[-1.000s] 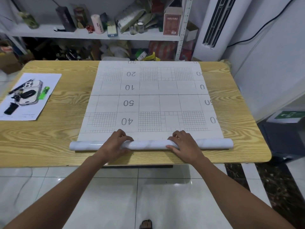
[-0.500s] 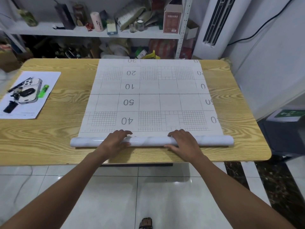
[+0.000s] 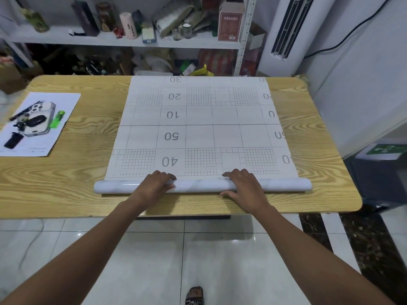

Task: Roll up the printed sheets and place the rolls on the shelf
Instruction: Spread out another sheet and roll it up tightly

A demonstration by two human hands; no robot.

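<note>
A large printed sheet (image 3: 198, 128) with grids and upside-down numbers lies flat on the wooden table (image 3: 55, 179). Its near end is wound into a glossy white roll (image 3: 198, 186) lying crosswise near the table's front edge. My left hand (image 3: 154, 184) lies over the roll left of centre, its fingers curled over the top and the thumb on the near side. My right hand (image 3: 244, 186) grips the roll right of centre in the same way. The white metal shelf (image 3: 66, 38) stands behind the table, crowded with bottles and boxes.
A small paper (image 3: 55, 137) at the table's left carries a phone (image 3: 38, 119), a green lighter (image 3: 56, 119) and dark small items. A white air conditioner (image 3: 286, 29) stands at the back right. Tiled floor lies below the table's front edge.
Both hands have turned the roll a little further away from me, up the sheet. The roll now lies closer to the row marked 40.
</note>
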